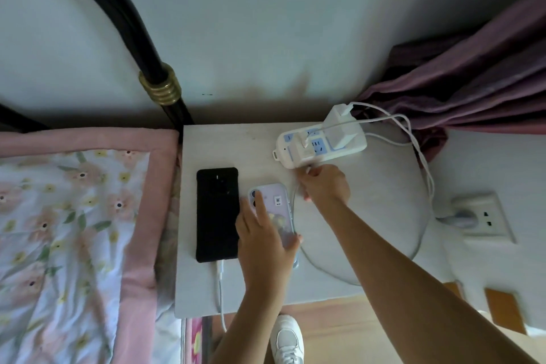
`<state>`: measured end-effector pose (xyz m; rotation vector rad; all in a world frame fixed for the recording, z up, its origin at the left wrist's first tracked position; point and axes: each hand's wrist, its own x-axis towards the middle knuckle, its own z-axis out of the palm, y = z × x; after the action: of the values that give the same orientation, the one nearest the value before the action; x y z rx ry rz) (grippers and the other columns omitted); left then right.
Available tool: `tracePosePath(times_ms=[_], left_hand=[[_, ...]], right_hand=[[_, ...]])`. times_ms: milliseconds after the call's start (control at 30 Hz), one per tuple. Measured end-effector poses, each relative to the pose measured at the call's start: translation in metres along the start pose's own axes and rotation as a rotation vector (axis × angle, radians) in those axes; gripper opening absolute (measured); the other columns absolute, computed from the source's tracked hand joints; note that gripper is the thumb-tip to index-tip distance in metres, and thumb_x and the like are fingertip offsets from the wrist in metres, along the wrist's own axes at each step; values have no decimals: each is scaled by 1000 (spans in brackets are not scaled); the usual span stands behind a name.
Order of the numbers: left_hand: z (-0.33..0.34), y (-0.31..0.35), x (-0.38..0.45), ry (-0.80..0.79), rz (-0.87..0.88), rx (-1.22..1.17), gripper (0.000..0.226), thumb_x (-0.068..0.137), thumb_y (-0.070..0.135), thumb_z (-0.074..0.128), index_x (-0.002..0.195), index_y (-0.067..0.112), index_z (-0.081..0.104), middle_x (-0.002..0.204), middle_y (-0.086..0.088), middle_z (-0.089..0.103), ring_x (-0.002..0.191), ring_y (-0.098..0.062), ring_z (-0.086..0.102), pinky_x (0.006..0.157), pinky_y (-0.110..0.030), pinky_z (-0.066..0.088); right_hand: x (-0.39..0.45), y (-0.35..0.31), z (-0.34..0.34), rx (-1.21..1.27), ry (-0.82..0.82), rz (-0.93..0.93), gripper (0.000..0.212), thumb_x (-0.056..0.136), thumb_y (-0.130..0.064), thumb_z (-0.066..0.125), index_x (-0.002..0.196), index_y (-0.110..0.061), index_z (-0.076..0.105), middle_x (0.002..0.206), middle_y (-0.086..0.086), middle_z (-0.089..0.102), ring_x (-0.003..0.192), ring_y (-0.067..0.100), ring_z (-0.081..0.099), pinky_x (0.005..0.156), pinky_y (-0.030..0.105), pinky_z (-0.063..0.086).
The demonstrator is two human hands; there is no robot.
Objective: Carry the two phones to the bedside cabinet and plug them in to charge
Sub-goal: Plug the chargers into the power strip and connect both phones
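Both forearms reach over the worktop [384, 216]: black phone [217, 214] at centre-left, already cabled; my left hand [264, 242] grasps the lilac phone [273, 207]; my right hand [323, 183] pinches a cable [304, 257] beneath the power strip [320, 143]. Tugging could drag the strip.

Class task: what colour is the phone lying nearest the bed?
Black: the black phone lies face down, seen best in the head view.
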<state>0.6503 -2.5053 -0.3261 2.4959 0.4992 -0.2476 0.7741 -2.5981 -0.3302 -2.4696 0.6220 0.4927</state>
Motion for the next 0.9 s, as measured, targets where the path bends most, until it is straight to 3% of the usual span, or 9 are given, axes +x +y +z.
tracePosePath(times_ms=[133,200,267,400,533,633,733,800,900], left_hand=[[4,4,7,67,-33,-55,100,63,35,78,146,13,27,145,-12,40,125,-31,40,94,-37,46],[3,3,8,98,-54,-142,101,58,31,80,144,12,30,140,-7,47,121,-28,44,90,-35,47],[2,2,8,117,-47,-160,103,55,29,81,143,8,32,138,-7,49,119,-28,46,91,-32,43],[1,5,12,110,-74,-185,104,53,25,80,143,4,32,137,-12,49,116,-32,47,95,-28,32],[-1,10,17,115,-115,-210,109,50,20,81,144,3,29,136,-16,47,119,-34,45,98,-31,28],[-4,17,25,85,-265,-247,109,49,15,83,142,2,28,132,-20,45,118,-36,41,99,-36,28],[-8,16,33,16,-320,-307,75,49,13,81,116,0,50,109,-17,57,100,-34,51,86,-36,39],[-10,13,32,-26,-330,-420,51,53,19,81,93,3,55,90,-10,62,82,-29,59,67,-34,48],[-12,5,26,-45,-285,-475,39,71,33,76,84,10,48,74,-1,59,65,-19,58,50,-27,38]], right_hand=[[4,8,-8,57,-25,9,35,88,-39,54,80,-10,72,77,6,74,77,23,70,73,34,56],[4,17,-16,143,-37,-10,27,86,-30,56,76,-10,71,70,5,74,67,20,68,73,37,57],[3,27,-23,221,-55,-38,25,85,-26,56,71,-11,69,61,2,72,56,17,63,70,40,58],[1,54,-34,299,-39,-71,26,88,-21,55,65,-15,64,59,3,71,62,21,70,71,46,58],[-4,80,-45,309,33,-105,26,87,-27,61,62,-20,60,54,-3,67,55,16,66,67,38,57],[-10,90,-45,326,-15,-107,24,85,-28,64,63,-21,61,51,-3,65,49,13,60,61,33,51],[-16,92,-40,383,-92,-113,22,83,-22,67,62,-19,62,50,-2,65,47,12,57,61,36,52],[-19,91,-39,382,-103,-120,22,83,-22,67,62,-19,62,50,-3,66,46,8,56,60,33,51],[-24,87,-39,441,-123,-93,21,84,-18,66,64,-16,65,51,-1,65,48,11,56,56,29,48]])
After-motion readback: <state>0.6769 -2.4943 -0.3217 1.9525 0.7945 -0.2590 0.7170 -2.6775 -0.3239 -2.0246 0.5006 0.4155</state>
